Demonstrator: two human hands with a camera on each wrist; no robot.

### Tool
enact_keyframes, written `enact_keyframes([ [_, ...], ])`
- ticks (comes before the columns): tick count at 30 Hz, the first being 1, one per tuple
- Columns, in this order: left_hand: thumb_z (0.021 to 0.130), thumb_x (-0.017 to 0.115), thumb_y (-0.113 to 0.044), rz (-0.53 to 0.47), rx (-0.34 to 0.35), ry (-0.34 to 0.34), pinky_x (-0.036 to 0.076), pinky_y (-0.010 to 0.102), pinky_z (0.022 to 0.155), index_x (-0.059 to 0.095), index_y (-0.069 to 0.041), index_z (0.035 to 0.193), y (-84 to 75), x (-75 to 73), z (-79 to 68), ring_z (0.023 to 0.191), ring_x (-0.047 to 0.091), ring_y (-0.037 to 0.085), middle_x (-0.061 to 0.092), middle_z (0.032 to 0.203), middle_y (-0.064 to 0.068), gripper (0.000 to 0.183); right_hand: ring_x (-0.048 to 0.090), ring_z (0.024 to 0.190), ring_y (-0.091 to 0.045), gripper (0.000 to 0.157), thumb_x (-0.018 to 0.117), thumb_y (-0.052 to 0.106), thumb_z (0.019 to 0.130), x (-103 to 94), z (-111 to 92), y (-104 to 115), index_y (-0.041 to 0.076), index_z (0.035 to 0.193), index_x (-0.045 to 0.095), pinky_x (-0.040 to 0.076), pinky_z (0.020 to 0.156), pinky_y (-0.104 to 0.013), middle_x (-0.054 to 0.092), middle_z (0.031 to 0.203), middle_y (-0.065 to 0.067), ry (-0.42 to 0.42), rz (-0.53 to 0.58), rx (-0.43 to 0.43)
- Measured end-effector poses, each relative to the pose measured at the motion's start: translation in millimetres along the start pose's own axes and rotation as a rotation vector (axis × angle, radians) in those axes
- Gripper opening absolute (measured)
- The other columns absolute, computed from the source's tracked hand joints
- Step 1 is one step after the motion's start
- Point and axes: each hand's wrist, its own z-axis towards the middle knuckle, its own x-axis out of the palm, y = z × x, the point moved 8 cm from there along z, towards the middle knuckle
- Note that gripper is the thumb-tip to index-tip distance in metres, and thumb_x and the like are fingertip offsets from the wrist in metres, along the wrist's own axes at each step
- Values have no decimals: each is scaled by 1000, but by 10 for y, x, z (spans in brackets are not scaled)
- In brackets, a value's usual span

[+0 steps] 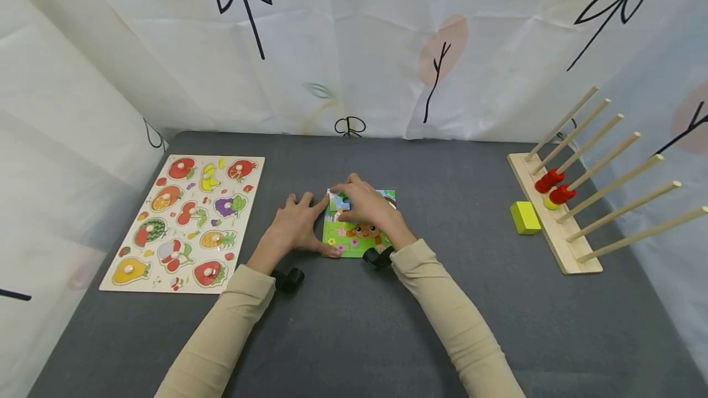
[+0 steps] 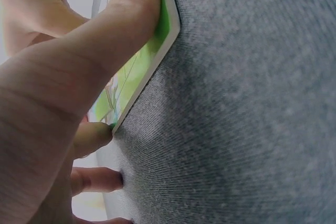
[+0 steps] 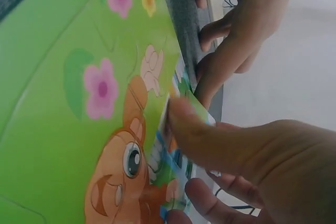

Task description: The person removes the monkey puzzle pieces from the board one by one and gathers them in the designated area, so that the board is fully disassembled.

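Observation:
A flat jigsaw puzzle (image 1: 345, 241) with a green picture of a brown cartoon animal and flowers lies on the dark table. My left hand (image 1: 295, 223) is spread at its left side. The thumb (image 2: 131, 9) presses on the near left corner, while the index fingertip touches the puzzle's edge farther along and the other fingers rest on the cloth. Over the upper left of the puzzle, my right hand (image 1: 367, 204) pinches a puzzle piece (image 1: 340, 202) between thumb and fingers. The right thumb (image 3: 210, 140) looks blurred, and the hand partly covers the piece and the picture.
To the left lies a fruit peg puzzle board (image 1: 182, 247). A wooden rack (image 1: 583, 257) with several upright rods stands at the right, red beads (image 1: 549, 180) and a yellow one on its rods. Beside it sits a yellow block (image 1: 525, 218). A patterned curtain (image 1: 376, 48) hangs behind the table.

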Motion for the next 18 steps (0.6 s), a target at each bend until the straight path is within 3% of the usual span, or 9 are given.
enact_keyframes([
  [3, 64, 82, -77, 1, -3, 0, 48, 68, 100, 29, -18, 163, 4, -3, 4, 141, 38, 56, 43, 152, 22, 127, 53, 111, -28, 61, 75, 15, 94, -7, -20, 23, 18, 151, 52, 50, 86, -38, 48, 137, -14, 10, 1, -8],
  [10, 65, 83, -75, -3, 10, -5, 47, 68, 100, 29, -17, 163, -8, -20, 1, 140, 38, 57, 43, 151, 23, 126, 50, 102, -26, 60, 65, -1, 97, -23, -45, 35, 19, 152, 51, 40, 66, -30, 46, 139, -14, 8, -44, 12],
  [18, 64, 83, -76, -6, 5, -5, 47, 69, 101, 29, -18, 163, -3, -14, 1, 141, 38, 57, 43, 153, 23, 126, 50, 103, -25, 57, 66, 8, 99, -52, -85, 7, 17, 153, 50, 42, 74, -32, 48, 137, -12, -24, -18, -1],
])
